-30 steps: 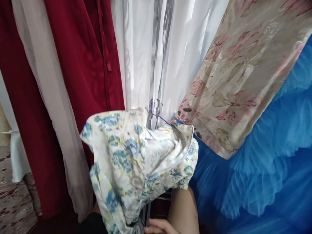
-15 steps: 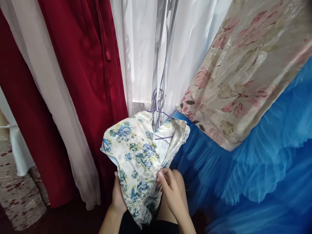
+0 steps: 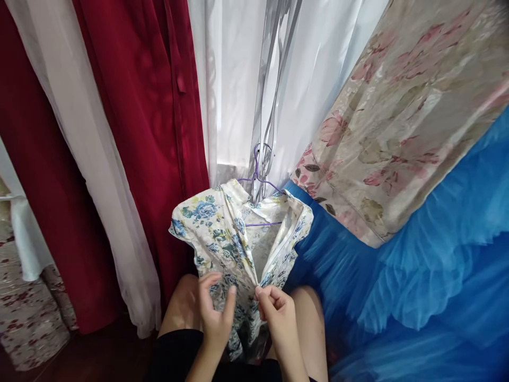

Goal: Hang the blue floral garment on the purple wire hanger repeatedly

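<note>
A white garment with blue flowers hangs on a purple wire hanger hooked on silver ribbons. Its back opening gapes and shows the hanger's bar. My right hand pinches the garment's edge at the bottom of that opening, fingers closed. My left hand is just left of it against the cloth, fingers curled and slightly apart, thumb raised; whether it grips the fabric I cannot tell. My knees show under the garment.
Dark red curtains and sheer pale curtains hang at the left, white curtain behind. A beige garment with pink flowers and a blue tulle skirt fill the right side. Patterned floor covering lies bottom left.
The floral garment has dropped from a raised bundle to hang straight on its hanger. Both hands came up from the bottom edge to its lower opening, and the opening has spread wider.
</note>
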`<state>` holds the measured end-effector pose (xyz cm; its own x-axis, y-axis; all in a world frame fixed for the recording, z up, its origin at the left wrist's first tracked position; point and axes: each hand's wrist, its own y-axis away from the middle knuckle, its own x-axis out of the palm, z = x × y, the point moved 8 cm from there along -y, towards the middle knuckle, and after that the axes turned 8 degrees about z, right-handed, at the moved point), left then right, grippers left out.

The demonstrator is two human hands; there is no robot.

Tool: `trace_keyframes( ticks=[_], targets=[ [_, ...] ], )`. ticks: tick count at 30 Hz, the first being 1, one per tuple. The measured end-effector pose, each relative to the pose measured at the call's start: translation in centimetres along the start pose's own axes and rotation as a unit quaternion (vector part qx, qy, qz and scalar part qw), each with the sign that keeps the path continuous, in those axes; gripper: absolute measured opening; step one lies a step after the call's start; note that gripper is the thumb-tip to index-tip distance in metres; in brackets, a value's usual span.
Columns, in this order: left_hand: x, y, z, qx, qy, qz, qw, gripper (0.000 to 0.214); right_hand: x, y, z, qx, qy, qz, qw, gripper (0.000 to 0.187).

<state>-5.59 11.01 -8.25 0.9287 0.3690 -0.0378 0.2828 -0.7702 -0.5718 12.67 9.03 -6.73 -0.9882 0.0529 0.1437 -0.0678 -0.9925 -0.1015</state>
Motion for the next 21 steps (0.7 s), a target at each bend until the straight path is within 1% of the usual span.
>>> trace_keyframes(
  ticks=[1, 2, 3, 4, 6, 7, 8, 10, 12, 14, 16, 18, 20, 21],
  targets=[
    [1.7, 0.5, -0.4, -0.007, 0.01, 0.071, 0.997, 0.041, 0.5, -0.1, -0.1, 0.004, 0.004, 0.014, 1.0, 0.049],
    [3.2, 1.0, -0.6, -0.025, 0.027, 0.13, 0.991, 0.041, 1.0, -0.1, -0.2, 0.009, 0.005, 0.026, 1.0, 0.048],
    [4.3, 1.4, -0.7, -0.047, 0.046, 0.17, 0.983, 0.04, 1.4, -0.2, -0.3, 0.014, 0.008, 0.038, 0.999, 0.047],
    [5.0, 1.7, -0.8, -0.064, 0.06, 0.191, 0.978, 0.034, 1.7, -0.3, -0.3, 0.018, 0.012, 0.048, 0.999, 0.046],
    [5.5, 1.6, -0.9, -0.071, 0.066, 0.201, 0.975, 0.012, 2.0, -0.9, 0.5, 0.017, 0.028, 0.062, 0.998, 0.045],
    [5.5, 1.3, -0.9, -0.062, 0.059, 0.206, 0.975, 0.009, 2.0, -1.4, 1.3, 0.011, 0.039, 0.069, 0.997, 0.045],
    [5.5, 1.1, -0.9, -0.049, 0.049, 0.215, 0.974, 0.012, 2.0, -2.3, 2.4, 0.002, 0.05, 0.074, 0.996, 0.045],
    [5.4, 0.7, -1.0, -0.023, 0.026, 0.239, 0.97, 0.014, 1.9, -4.7, 5.6, -0.025, 0.067, 0.077, 0.994, 0.045],
    [5.4, 0.6, -0.8, -0.01, 0.003, 0.259, 0.966, 0.013, 1.9, -7.8, 9.6, -0.058, 0.071, 0.067, 0.994, 0.04],
    [5.6, 0.8, -0.4, -0.011, -0.012, 0.282, 0.959, 0.016, 2.4, -10.9, 13.4, -0.074, 0.043, 0.072, 0.994, 0.035],
    [5.9, 1.1, 0.0, -0.021, -0.013, 0.306, 0.952, 0.016, 3.0, -13.2, 16.2, -0.082, 0.013, 0.075, 0.994, 0.03],
    [5.9, 1.0, 0.2, -0.022, -0.021, 0.32, 0.947, 0.015, 3.6, -14.2, 17.7, -0.089, 0.0, 0.083, 0.993, 0.028],
    [5.6, 0.1, -0.3, -0.007, -0.036, 0.326, 0.945, 0.008, 3.8, -14.0, 17.9, -0.095, 0.003, 0.091, 0.991, 0.028],
    [5.3, -0.8, -0.9, 0.006, -0.04, 0.324, 0.945, 0.002, 3.7, -13.7, 17.6, -0.096, 0.006, 0.092, 0.991, 0.028]
  ],
)
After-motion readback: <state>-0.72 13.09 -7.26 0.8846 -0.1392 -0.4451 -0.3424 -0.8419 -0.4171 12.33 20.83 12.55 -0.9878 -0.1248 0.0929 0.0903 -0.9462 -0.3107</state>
